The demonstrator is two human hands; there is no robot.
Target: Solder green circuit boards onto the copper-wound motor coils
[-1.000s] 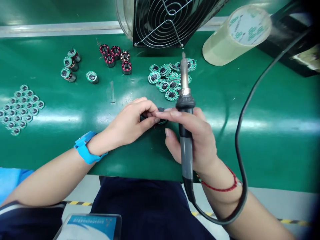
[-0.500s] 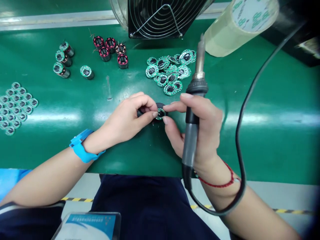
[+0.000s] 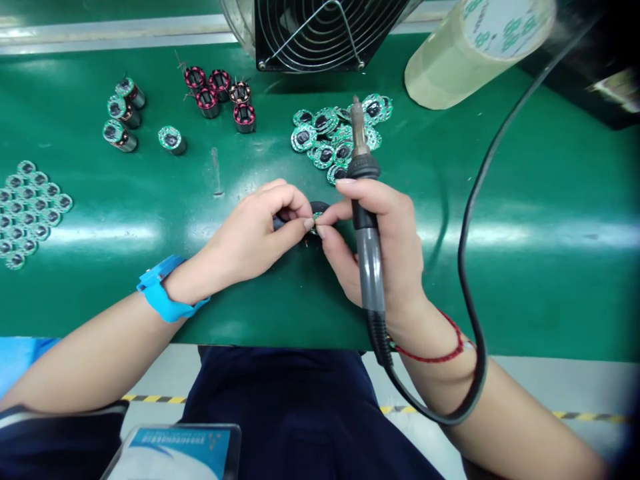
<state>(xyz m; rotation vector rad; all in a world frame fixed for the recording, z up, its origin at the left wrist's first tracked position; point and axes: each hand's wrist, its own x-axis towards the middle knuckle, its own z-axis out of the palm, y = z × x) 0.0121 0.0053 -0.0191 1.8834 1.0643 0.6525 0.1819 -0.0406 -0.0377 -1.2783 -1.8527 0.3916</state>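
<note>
On my far left, round green boards [image 3: 29, 217] lie in a flat grid on the desk [image 3: 280, 307]. Then come four small cylinders [image 3: 121, 137] capped with similar boards, a badge holder [image 3: 237, 453] with a blue-and-white card [image 3: 193, 445] inside, and bunched coils [image 3: 245, 119]. These parts sit straight on the desk, not in containers.

My left hand [image 3: 250, 230] is curled, thumb and fingers pinching a small workpiece [image 3: 315, 229], which sits in front of me between both hands, mostly hidden. I judge this step as fine fingertip handling rather than soldering, since the iron's tip points away; the next move seems to call for a steady left pinch.

Beyond lies a loose pile of boards [image 3: 303, 138]. My right hand [image 3: 393, 250] grips the soldering iron [image 3: 371, 267], its thumb and index finger meeting at the workpiece. A tape roll [image 3: 447, 70] stands farther right.
</note>
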